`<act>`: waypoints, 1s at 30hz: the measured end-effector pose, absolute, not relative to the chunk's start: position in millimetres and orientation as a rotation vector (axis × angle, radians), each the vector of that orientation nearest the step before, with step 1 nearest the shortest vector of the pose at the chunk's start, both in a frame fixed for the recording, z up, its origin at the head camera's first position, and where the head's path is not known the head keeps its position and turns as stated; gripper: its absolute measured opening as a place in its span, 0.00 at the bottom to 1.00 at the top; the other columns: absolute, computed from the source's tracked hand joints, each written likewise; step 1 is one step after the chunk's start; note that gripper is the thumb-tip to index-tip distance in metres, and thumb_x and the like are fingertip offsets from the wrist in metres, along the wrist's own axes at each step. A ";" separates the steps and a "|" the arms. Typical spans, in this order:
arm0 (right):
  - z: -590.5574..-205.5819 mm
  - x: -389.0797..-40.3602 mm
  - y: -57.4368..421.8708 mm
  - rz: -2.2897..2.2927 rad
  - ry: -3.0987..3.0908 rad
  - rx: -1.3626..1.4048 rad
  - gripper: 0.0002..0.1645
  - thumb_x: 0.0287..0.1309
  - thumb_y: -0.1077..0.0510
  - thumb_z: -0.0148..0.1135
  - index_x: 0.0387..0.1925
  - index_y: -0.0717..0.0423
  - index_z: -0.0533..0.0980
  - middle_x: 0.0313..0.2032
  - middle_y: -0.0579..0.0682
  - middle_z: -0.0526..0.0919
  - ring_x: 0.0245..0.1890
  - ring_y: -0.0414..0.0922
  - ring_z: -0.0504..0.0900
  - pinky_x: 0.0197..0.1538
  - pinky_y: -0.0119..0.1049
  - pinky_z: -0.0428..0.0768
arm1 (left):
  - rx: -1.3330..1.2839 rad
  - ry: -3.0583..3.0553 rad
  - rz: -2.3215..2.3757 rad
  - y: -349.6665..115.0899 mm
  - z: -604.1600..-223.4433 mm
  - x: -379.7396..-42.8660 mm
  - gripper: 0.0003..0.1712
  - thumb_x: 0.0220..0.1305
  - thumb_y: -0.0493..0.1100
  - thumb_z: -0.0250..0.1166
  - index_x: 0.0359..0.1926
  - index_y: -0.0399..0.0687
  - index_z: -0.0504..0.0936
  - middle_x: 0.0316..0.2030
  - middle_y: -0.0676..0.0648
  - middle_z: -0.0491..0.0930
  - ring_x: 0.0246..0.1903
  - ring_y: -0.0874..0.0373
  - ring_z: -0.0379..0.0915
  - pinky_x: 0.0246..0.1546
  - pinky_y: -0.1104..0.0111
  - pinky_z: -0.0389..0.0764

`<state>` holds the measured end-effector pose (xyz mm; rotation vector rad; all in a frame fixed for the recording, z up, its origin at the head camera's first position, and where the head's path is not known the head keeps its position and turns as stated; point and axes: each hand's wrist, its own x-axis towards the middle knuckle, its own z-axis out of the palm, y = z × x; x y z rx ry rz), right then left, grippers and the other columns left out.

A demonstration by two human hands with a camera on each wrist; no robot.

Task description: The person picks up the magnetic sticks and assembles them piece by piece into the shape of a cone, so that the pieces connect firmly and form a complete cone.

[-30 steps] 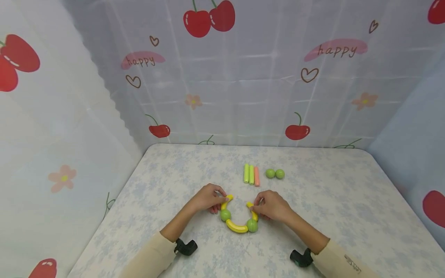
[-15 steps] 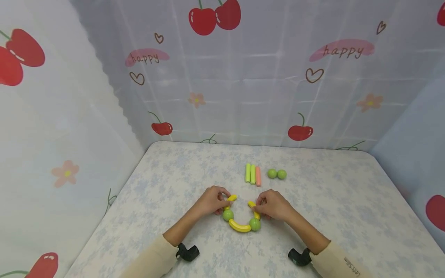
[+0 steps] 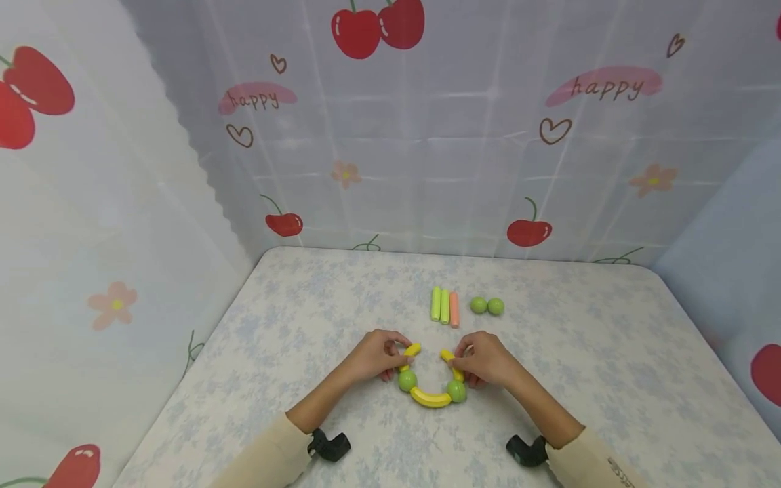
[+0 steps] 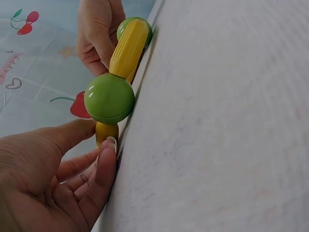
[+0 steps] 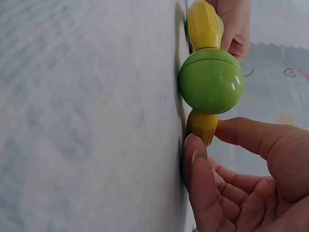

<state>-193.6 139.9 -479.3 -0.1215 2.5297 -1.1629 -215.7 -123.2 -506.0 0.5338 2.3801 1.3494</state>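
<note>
On the table lies a U-shaped chain of yellow curved rods joined by green balls, open toward the far side. My left hand [image 3: 373, 355] pinches the left curved rod [image 3: 413, 350] between thumb and fingers. On the other side, my right hand [image 3: 488, 359] pinches the right curved rod [image 3: 447, 354]. A third curved rod [image 3: 430, 398] forms the near bend, between the left green ball [image 3: 407, 381] and the right green ball [image 3: 456, 391]. The wrist views show both balls touching the rods; fingers partly cover the held rods.
Beyond the hands, two light green straight rods [image 3: 436, 304] and a pink rod [image 3: 454, 310] lie side by side. Two loose green balls [image 3: 478, 305] sit to their right. A cherry-patterned curtain [image 3: 390, 149] stands behind the table [image 3: 293, 291].
The chain has shifted slightly right with both hands, and its right ball sits a little farther from me. The head view has moved slightly. Both hands keep their pinch.
</note>
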 end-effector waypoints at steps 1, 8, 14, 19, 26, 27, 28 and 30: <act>-479.0 -193.5 140.3 -1.164 2.528 -0.116 0.08 0.59 0.58 0.73 0.33 0.57 0.80 0.19 0.51 0.81 0.15 0.46 0.80 0.19 0.37 0.80 | 0.540 2.372 1.353 -123.4 -506.6 -216.1 0.20 0.65 0.45 0.72 0.55 0.41 0.83 0.24 0.50 0.83 0.14 0.56 0.78 0.16 0.64 0.83; -478.7 -193.5 144.2 -1.178 2.507 -0.143 0.08 0.61 0.58 0.72 0.32 0.57 0.80 0.18 0.52 0.81 0.14 0.47 0.80 0.19 0.38 0.80 | 0.543 2.276 1.427 -124.5 -512.9 -216.6 0.22 0.66 0.46 0.72 0.57 0.43 0.83 0.24 0.48 0.85 0.13 0.55 0.78 0.16 0.62 0.83; -477.2 -196.8 154.5 -1.151 2.545 -0.261 0.11 0.62 0.53 0.72 0.30 0.56 0.81 0.19 0.50 0.80 0.16 0.46 0.80 0.21 0.37 0.79 | 0.524 2.242 1.485 -124.4 -522.0 -215.4 0.22 0.65 0.48 0.72 0.57 0.46 0.83 0.24 0.46 0.84 0.13 0.56 0.76 0.14 0.64 0.81; -469.3 -206.1 167.3 -1.183 2.659 -0.362 0.10 0.65 0.52 0.69 0.33 0.55 0.82 0.22 0.50 0.81 0.19 0.46 0.78 0.23 0.37 0.76 | 0.513 2.243 1.509 -122.5 -524.5 -215.9 0.21 0.65 0.49 0.72 0.56 0.47 0.84 0.23 0.45 0.83 0.12 0.57 0.75 0.13 0.66 0.79; -462.6 -219.8 184.8 -1.297 2.870 -0.496 0.13 0.63 0.55 0.71 0.45 0.58 0.84 0.40 0.50 0.86 0.39 0.46 0.83 0.38 0.38 0.83 | 0.494 2.242 1.517 -122.5 -523.2 -215.3 0.21 0.65 0.49 0.72 0.56 0.46 0.84 0.23 0.45 0.82 0.12 0.58 0.74 0.12 0.67 0.78; -462.8 -221.7 187.3 -1.311 2.895 -0.498 0.14 0.63 0.56 0.72 0.47 0.59 0.83 0.42 0.51 0.86 0.41 0.48 0.83 0.41 0.40 0.84 | 0.497 2.243 1.516 -122.8 -523.4 -215.4 0.21 0.65 0.48 0.72 0.57 0.46 0.84 0.23 0.46 0.83 0.12 0.58 0.73 0.12 0.67 0.78; -463.4 -223.6 190.0 -1.328 2.914 -0.496 0.16 0.63 0.56 0.72 0.49 0.59 0.83 0.45 0.53 0.86 0.44 0.49 0.83 0.43 0.42 0.85 | 0.501 2.241 1.516 -123.1 -523.5 -215.4 0.22 0.65 0.48 0.72 0.57 0.46 0.83 0.23 0.46 0.83 0.12 0.58 0.73 0.12 0.67 0.78; -465.1 -227.1 195.5 -1.362 2.945 -0.476 0.19 0.63 0.56 0.72 0.53 0.59 0.81 0.52 0.55 0.84 0.50 0.53 0.82 0.46 0.47 0.85 | 0.508 2.237 1.514 -123.1 -524.4 -216.3 0.22 0.66 0.49 0.72 0.57 0.46 0.83 0.23 0.46 0.83 0.12 0.58 0.74 0.13 0.67 0.79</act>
